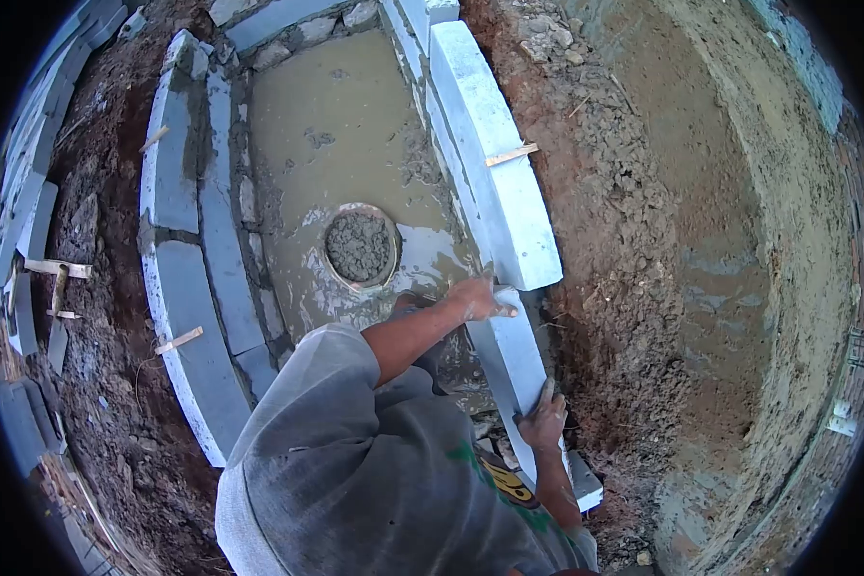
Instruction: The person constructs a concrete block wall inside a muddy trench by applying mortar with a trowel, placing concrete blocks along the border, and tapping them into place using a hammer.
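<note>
A long pale concrete block (509, 350) lies lengthwise in line with the right-hand wall, its far end close to the laid block (494, 154). My left hand (480, 300) grips that far end, with the thumb along the top. Farther down the same block, my right hand (544, 422) holds its outer edge, fingers over the side. The undersides of both hands are hidden. Below the right forearm, another block piece (586, 483) shows near the near end of the held block.
A round bucket of wet mortar (359, 247) stands in muddy water (326, 106) between two block walls. The left wall (187, 298) carries small wooden strips (180, 340). Loose soil (624, 326) borders the right wall. More blocks (34, 226) line the far left.
</note>
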{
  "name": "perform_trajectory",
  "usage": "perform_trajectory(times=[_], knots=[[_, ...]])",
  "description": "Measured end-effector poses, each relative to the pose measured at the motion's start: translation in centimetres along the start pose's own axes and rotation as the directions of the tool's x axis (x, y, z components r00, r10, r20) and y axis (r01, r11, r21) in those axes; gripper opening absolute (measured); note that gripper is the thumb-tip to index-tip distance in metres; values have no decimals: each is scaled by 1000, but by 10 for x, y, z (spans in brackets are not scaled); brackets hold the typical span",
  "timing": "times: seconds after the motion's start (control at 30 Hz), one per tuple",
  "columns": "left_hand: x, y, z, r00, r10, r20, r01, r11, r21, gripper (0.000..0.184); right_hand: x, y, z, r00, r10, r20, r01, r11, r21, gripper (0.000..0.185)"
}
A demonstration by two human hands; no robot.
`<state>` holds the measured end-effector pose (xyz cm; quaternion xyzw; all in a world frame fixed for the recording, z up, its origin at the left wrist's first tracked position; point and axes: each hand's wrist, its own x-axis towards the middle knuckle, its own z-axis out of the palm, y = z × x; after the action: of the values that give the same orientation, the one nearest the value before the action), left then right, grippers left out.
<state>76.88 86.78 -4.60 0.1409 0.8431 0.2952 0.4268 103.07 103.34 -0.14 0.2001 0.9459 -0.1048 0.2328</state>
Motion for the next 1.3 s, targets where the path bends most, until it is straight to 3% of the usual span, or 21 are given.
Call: perform_trajectory(times=[0.1,0.2,0.23,0.33,0.43,0.53,1.3], knots=[[-2,26,6,994,-85,-61,88,995,44,119,-6,-4,-5,999,28,26,-28,999,20,102],[13,43,7,982,-149,-115,141,987,-74,122,-2,-7,-12,997,43,69,-45,999,28,100],[25,42,13,975,-131,-181,133,991,1,116,-1,-7,-13,996,49,80,-52,998,34,101],[15,46,6,966,-149,-211,139,988,-61,112,-2,-9,-15,994,57,98,-60,998,22,105],[23,36,10,981,-48,-188,33,996,-79,108,-2,-8,-15,992,60,107,-62,998,14,106],[17,39,10,963,-88,-255,61,991,-115,105,-2,-8,-15,992,60,109,-61,998,3,105],[13,43,-3,979,-77,-191,60,994,-94,106,-15,-10,-12,998,65,-16,-65,998,0,104]])
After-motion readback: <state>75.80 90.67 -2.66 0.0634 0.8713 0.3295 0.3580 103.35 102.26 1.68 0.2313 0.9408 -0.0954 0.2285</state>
